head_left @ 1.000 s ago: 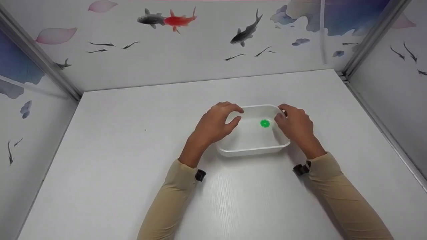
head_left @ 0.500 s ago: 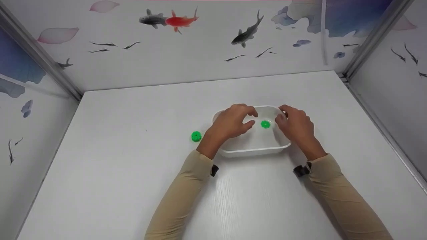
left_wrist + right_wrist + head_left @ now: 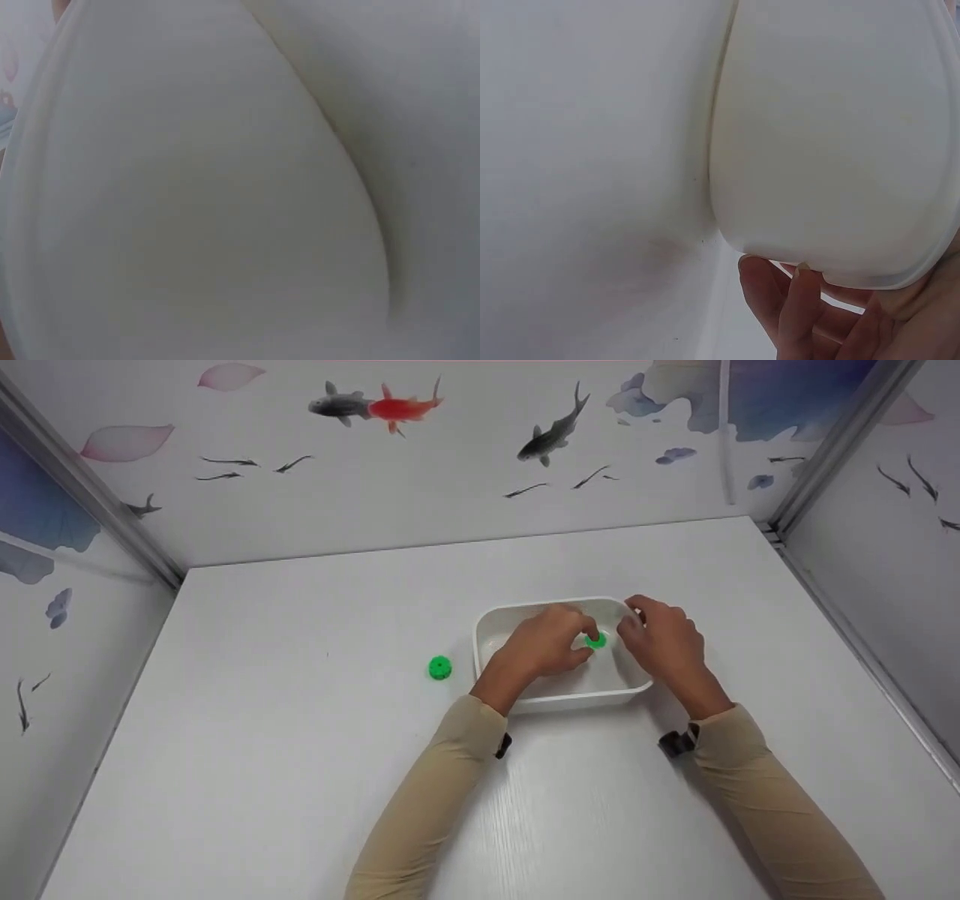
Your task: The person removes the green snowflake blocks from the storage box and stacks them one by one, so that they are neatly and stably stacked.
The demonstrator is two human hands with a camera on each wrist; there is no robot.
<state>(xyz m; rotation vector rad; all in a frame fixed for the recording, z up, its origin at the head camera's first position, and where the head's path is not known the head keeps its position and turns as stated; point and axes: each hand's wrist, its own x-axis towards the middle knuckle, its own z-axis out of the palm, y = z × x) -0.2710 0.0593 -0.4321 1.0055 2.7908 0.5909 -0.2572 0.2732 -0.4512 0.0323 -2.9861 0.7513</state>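
Note:
A white rectangular plastic tray stands on the table, right of centre. Inside it, toward its right end, lies a small green flower-shaped piece. My left hand reaches over the tray, index finger and thumb spread at the near side of that piece; no firm pinch is visible. At the tray's right end my right hand grips the rim, and the right wrist view shows its fingers against the outer wall. A second green piece, round and notched, lies on the table left of the tray.
The white table extends around the tray. Printed panels with fish stand behind and at both sides, joined by metal corner posts. The left wrist view is filled by the tray's outer wall.
My left hand has moved right across the tray to the green flower-shaped piece. Its passing uncovers the second green piece and the tray's left end. The right hand keeps its place.

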